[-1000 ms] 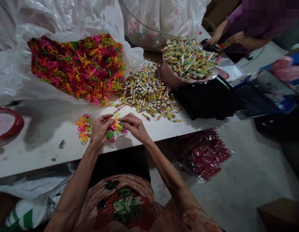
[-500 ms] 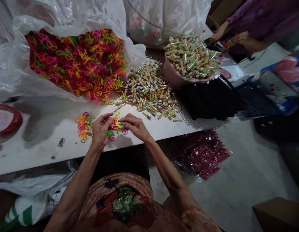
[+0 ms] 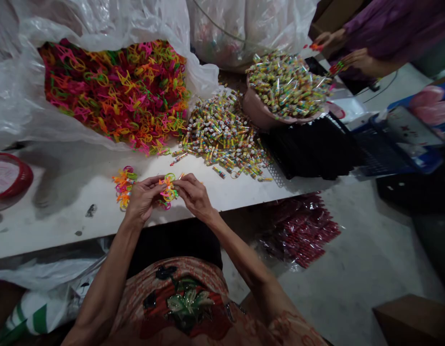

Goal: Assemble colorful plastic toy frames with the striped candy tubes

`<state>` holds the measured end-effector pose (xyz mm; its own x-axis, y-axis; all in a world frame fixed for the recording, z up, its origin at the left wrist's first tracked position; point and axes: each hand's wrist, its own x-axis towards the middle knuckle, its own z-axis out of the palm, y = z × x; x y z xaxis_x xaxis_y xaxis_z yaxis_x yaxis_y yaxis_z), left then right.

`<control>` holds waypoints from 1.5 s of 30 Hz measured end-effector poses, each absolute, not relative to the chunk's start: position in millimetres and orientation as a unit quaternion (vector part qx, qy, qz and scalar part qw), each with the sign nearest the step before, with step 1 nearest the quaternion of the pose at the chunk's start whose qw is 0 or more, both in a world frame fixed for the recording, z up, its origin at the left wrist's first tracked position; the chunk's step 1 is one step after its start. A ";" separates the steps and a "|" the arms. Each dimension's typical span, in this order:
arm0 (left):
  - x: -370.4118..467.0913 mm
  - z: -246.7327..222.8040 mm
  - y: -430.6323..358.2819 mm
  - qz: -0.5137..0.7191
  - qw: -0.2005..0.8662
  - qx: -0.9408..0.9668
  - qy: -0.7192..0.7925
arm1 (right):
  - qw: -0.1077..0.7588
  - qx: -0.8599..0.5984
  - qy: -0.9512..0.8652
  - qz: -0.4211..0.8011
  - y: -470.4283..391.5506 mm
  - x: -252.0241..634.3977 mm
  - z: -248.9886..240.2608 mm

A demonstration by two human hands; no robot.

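Observation:
My left hand (image 3: 142,196) pinches a small cluster of bright plastic ring pieces (image 3: 168,186) in yellow, orange, pink and green, just above the white table. From the other side, my right hand (image 3: 195,196) has its thumb and fingers closed at the cluster's right edge; a small, thin bit shows at these fingertips, too small to name. Left of my left hand lies a small heap of similar plastic pieces (image 3: 125,187) on the table. Beyond my hands is a loose pile of small wrapped tubes (image 3: 225,129) with colourful contents.
A clear bag holds many neon plastic pieces (image 3: 117,96) at the back left. A pink basin (image 3: 254,106) heaped with tubes stands beside black sheets (image 3: 312,144). A red-rimmed round container (image 3: 26,178) sits at left. At upper right, a co-worker's hands (image 3: 359,58) handle small coloured pieces.
My hands have shifted slightly left, and the held plastic pieces are turned differently between them. The co-worker's one hand has moved up and away from the other, holding something orange-red.

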<state>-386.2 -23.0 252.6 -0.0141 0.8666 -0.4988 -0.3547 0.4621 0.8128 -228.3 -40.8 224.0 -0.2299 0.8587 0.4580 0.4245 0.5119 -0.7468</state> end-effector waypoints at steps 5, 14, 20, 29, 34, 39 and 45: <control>-412.6 241.2 -25.6 0.435 0.635 0.264 0.581 | 0.405 -0.441 -0.761 0.249 -41.1 -252.6 203.2; -440.0 241.1 6.1 0.243 0.121 0.674 0.687 | 0.219 -0.662 -0.667 0.262 -4.8 -183.3 202.1; -378.3 220.6 22.5 0.064 0.178 0.842 0.505 | 0.053 -0.687 -0.683 0.240 -8.7 -184.3 218.8; -408.4 209.5 36.5 0.062 0.216 0.822 0.523 | 0.134 -0.656 -0.704 0.237 -45.8 -173.3 198.6; -435.1 210.2 37.8 0.062 0.316 0.817 0.478 | 0.190 -0.650 -0.688 0.262 -55.2 -171.5 189.4; -437.8 210.5 33.4 0.082 0.306 0.821 0.476 | 0.255 -0.667 -0.638 0.288 -58.9 -164.5 188.2; -424.9 206.9 24.8 0.084 0.331 0.817 0.465 | 0.235 -0.684 -0.626 0.292 -65.5 -167.7 188.5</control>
<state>-424.9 24.8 206.9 0.5537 0.8152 -0.1701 0.7033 -0.3484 0.6196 -167.7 -65.5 188.5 0.0468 0.9933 -0.1055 0.7189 -0.1068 -0.6868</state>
